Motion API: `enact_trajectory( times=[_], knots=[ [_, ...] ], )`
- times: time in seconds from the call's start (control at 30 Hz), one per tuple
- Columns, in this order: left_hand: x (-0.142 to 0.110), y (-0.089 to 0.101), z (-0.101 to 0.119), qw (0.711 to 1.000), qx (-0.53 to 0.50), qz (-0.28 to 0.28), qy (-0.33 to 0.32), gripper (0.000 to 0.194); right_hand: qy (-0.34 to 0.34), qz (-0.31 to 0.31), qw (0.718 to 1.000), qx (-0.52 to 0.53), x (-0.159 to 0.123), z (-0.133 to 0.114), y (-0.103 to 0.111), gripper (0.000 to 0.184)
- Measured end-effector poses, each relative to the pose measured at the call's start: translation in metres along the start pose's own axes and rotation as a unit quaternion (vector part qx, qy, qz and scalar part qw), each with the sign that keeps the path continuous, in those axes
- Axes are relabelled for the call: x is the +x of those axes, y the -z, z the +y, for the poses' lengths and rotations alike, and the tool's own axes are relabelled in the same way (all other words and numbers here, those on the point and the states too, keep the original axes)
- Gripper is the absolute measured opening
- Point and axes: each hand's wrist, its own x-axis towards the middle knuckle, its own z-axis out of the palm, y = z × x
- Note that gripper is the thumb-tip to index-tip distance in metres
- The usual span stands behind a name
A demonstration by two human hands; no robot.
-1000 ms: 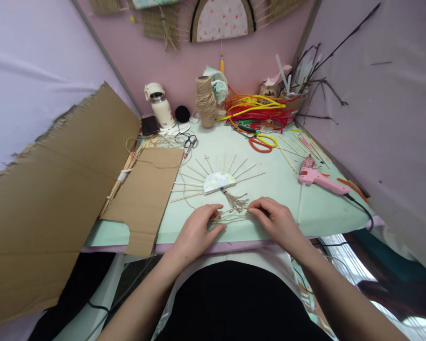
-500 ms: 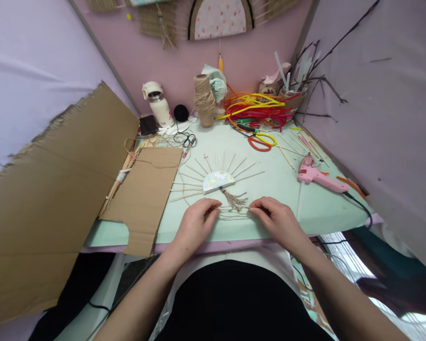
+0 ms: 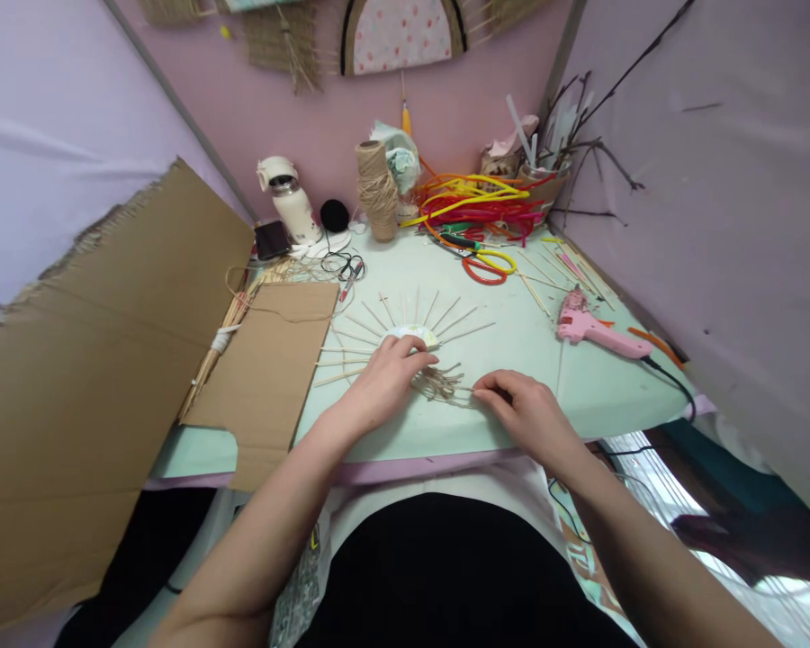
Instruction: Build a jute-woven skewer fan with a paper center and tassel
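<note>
Pale patterned half-disc (image 3: 416, 331) with fanned sticks (image 3: 468, 334), frayed tassel (image 3: 441, 382).
Right hand (image 3: 523, 409) pinches twine (image 3: 463, 390); left hand (image 3: 390, 376), loosely curled, partly covers it, grip unclear.

Pale mint is shown by the table (image 3: 513, 409), pink by the wall (image 3: 229, 99) and the glue gun (image 3: 600, 335). The hanging arch (image 3: 401, 38) is dotted red over pale pink and is banded in tan and black. The half-disc (image 3: 413, 334) is mottled in pale tones. Red and yellow are worn by the scissors' handles (image 3: 484, 271); yellow, orange and red are mixed in the cords (image 3: 476, 212). The bottle (image 3: 297, 214) is coloured cream
</note>
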Motion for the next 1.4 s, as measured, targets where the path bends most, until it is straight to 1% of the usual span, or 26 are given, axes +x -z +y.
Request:
enact_trajectory(
  times=[0.1, 0.2, 0.3, 0.37, 0.43, 0.53, 0.57, 0.63, 0.7, 0.73, 0.8, 0.87, 0.93, 1.0, 1.07, 1.13, 1.2, 1.3, 1.4],
  knots=[
    [0.015, 0.004, -0.008, 0.998, 0.031, -0.036, -0.029, 0.047, 0.020, -0.005, 1.000, 0.002, -0.001, -0.004, 0.002, 0.015],
    [0.028, 0.010, -0.013, 0.994, 0.044, -0.081, -0.050, 0.043, 0.041, -0.025, 0.999, 0.026, -0.003, -0.011, 0.006, 0.015],
    [0.034, 0.015, -0.010, 0.990, 0.053, -0.117, -0.065, 0.031, 0.057, -0.056, 0.994, 0.073, -0.005, -0.017, 0.010, 0.017],
    [0.036, 0.015, -0.007, 0.987, 0.062, -0.132, -0.069, 0.021, 0.059, -0.066, 0.991, 0.099, -0.006, -0.020, 0.012, 0.016],
    [0.036, 0.013, -0.005, 0.986, 0.076, -0.131, -0.074, 0.016, 0.053, -0.068, 0.989, 0.120, -0.006, -0.021, 0.013, 0.016],
    [0.036, 0.012, -0.008, 0.988, 0.073, -0.103, -0.089, 0.017, 0.032, -0.069, 0.986, 0.151, -0.007, -0.021, 0.013, 0.015],
    [0.036, 0.013, -0.010, 0.990, 0.053, -0.087, -0.093, 0.018, 0.021, -0.067, 0.984, 0.164, -0.007, -0.021, 0.013, 0.015],
    [0.035, 0.019, -0.017, 0.994, -0.021, -0.054, -0.094, 0.018, -0.007, -0.050, 0.979, 0.196, -0.006, -0.020, 0.011, 0.014],
    [0.033, 0.026, -0.024, 0.990, -0.116, -0.026, -0.073, 0.018, -0.041, -0.019, 0.971, 0.235, -0.002, -0.019, 0.008, 0.014],
    [0.032, 0.028, -0.027, 0.985, -0.163, -0.019, -0.052, 0.017, -0.059, -0.002, 0.965, 0.257, 0.001, -0.019, 0.005, 0.014],
    [0.028, 0.031, -0.032, 0.969, -0.246, -0.019, 0.007, 0.014, -0.088, 0.027, 0.949, 0.302, 0.010, -0.021, -0.003, 0.014],
    [0.026, 0.031, -0.035, 0.948, -0.310, -0.035, 0.064, 0.012, -0.115, 0.041, 0.930, 0.346, 0.022, -0.023, -0.013, 0.016],
    [0.023, 0.028, -0.037, 0.929, -0.350, -0.045, 0.111, 0.014, -0.144, 0.043, 0.908, 0.391, 0.034, -0.026, -0.023, 0.019],
    [0.021, 0.024, -0.036, 0.913, -0.377, -0.033, 0.149, 0.017, -0.168, 0.041, 0.888, 0.426, 0.046, -0.027, -0.032, 0.025],
    [0.019, 0.022, -0.033, 0.898, -0.402, -0.017, 0.180, 0.018, -0.181, 0.042, 0.876, 0.445, 0.054, -0.028, -0.039, 0.032],
    [0.016, 0.021, -0.029, 0.886, -0.416, -0.008, 0.204, 0.019, -0.188, 0.041, 0.873, 0.448, 0.060, -0.027, -0.043, 0.037],
    [0.013, 0.021, -0.024, 0.880, -0.418, 0.000, 0.224, 0.020, -0.193, 0.038, 0.877, 0.439, 0.065, -0.025, -0.044, 0.039],
    [0.009, 0.021, -0.019, 0.875, -0.415, 0.015, 0.250, 0.019, -0.193, 0.040, 0.896, 0.398, 0.071, -0.022, -0.043, 0.036],
    [0.006, 0.018, -0.018, 0.871, -0.414, 0.028, 0.264, 0.018, -0.186, 0.043, 0.923, 0.336, 0.078, -0.020, -0.040, 0.026]
  ],
)
